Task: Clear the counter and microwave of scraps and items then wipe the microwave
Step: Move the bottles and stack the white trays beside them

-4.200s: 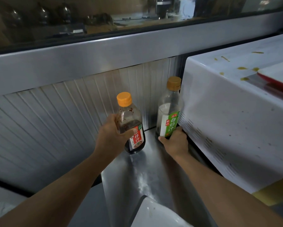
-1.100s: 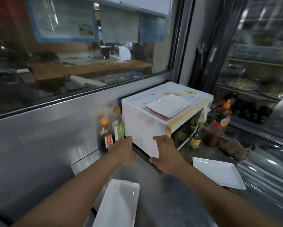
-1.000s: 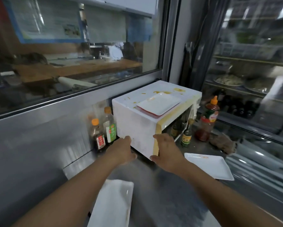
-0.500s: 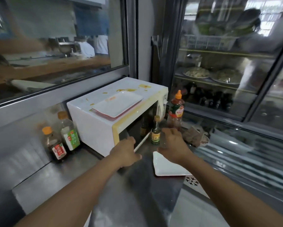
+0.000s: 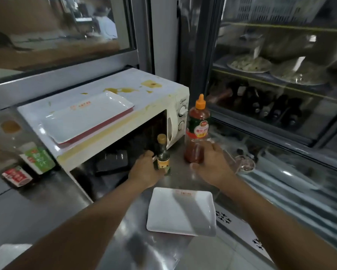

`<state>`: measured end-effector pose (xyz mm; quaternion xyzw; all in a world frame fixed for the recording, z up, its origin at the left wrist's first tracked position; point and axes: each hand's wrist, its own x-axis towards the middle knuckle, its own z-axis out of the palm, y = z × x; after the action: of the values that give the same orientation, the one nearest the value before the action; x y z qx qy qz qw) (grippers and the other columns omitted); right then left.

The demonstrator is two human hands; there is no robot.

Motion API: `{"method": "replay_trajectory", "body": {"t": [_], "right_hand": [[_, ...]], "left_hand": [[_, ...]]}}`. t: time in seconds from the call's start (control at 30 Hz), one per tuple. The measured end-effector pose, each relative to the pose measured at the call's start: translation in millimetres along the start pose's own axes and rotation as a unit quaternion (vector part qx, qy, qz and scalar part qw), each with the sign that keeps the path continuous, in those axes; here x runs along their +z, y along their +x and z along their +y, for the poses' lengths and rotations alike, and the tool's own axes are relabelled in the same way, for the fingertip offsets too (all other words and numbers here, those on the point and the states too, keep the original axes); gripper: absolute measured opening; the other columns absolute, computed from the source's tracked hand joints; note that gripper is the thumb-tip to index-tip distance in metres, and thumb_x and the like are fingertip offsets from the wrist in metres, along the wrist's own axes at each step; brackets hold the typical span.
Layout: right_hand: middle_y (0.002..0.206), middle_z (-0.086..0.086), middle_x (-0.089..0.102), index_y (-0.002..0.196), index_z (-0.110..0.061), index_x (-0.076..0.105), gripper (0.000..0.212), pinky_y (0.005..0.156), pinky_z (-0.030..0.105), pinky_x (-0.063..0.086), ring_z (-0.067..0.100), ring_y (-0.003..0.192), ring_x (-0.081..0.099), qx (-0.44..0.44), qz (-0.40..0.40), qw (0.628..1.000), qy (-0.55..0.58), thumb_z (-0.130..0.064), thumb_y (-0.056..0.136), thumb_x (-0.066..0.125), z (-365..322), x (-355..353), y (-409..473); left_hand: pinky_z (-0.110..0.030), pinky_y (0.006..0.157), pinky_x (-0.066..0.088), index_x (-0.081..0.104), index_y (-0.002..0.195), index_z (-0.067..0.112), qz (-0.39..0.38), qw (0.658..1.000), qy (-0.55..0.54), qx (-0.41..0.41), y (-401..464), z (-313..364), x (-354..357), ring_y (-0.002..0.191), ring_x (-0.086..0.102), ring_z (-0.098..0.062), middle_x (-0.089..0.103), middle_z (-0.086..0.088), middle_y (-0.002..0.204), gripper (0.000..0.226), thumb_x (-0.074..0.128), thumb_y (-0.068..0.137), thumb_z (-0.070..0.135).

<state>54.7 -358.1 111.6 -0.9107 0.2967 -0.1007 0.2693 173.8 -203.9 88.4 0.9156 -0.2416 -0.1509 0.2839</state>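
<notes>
Here both hands were out in front of the microwave (image 5: 113, 114), each at a bottle. The left hand (image 5: 146, 170) was wrapped around the lower part of the small dark bottle (image 5: 162, 154), which stood upright just at the microwave's open front, at about 12 o'clock from the hand. The right hand (image 5: 212, 164) had its fingers curving round the base of the red sauce bottle (image 5: 198, 131), at 11 o'clock from it, though whether the grip had fully closed I cannot tell. Both bottles had their long axes vertical and stood near each other, apart. Each hand was nearest its own bottle, so lifting them straight up looked the natural move. At 6 o'clock from the hands lay a white plate (image 5: 181, 211) on the steel counter (image 5: 47, 207), limiting room to pull back low. A second plate (image 5: 86, 117) rested on the stained microwave top, at 10 o'clock.
</notes>
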Motion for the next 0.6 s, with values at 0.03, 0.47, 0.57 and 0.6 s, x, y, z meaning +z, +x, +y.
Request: {"method": "replay_trajectory", "body": {"t": [0.03,0.47,0.57,0.6], "right_hand": [[0.137,0.013,0.038,0.142,-0.019,0.028,0.080,0.105,0.038,0.034,0.031,0.128,0.037,0.000,-0.002,1.000,0.002,-0.029,0.076,0.072,8,2,8],[0.134,0.010,0.045,0.135,-0.016,0.038,0.069,0.099,0.031,0.036,0.026,0.123,0.042,-0.004,0.012,0.998,0.061,-0.031,0.077,0.073,60,23,65],[0.133,0.010,0.045,0.133,-0.015,0.039,0.067,0.099,0.032,0.037,0.026,0.122,0.044,0.004,0.022,0.997,0.075,-0.028,0.077,0.074,65,25,69],[0.132,0.010,0.045,0.133,-0.015,0.039,0.067,0.099,0.032,0.037,0.026,0.122,0.044,0.005,0.025,0.997,0.079,-0.028,0.077,0.074,66,25,71]], "left_hand": [[-0.035,0.094,0.045,0.043,0.126,0.010,0.009,1.000,-0.005,-0.012,9,1,6,0.120,0.051,-0.028,0.053,-0.013,0.129,0.062,0.072,0.077,0.036],[-0.045,0.084,0.053,0.059,0.106,0.011,0.157,0.982,-0.082,-0.067,77,11,49,0.098,0.062,-0.030,0.067,-0.010,0.103,0.041,0.073,0.076,0.036],[-0.044,0.080,0.054,0.060,0.105,0.013,0.185,0.978,-0.046,-0.086,80,17,53,0.096,0.063,-0.030,0.067,-0.009,0.100,0.035,0.069,0.079,0.036],[-0.043,0.078,0.054,0.060,0.104,0.013,0.192,0.976,-0.037,-0.093,80,19,53,0.096,0.063,-0.031,0.067,-0.010,0.100,0.034,0.069,0.080,0.035]]}}
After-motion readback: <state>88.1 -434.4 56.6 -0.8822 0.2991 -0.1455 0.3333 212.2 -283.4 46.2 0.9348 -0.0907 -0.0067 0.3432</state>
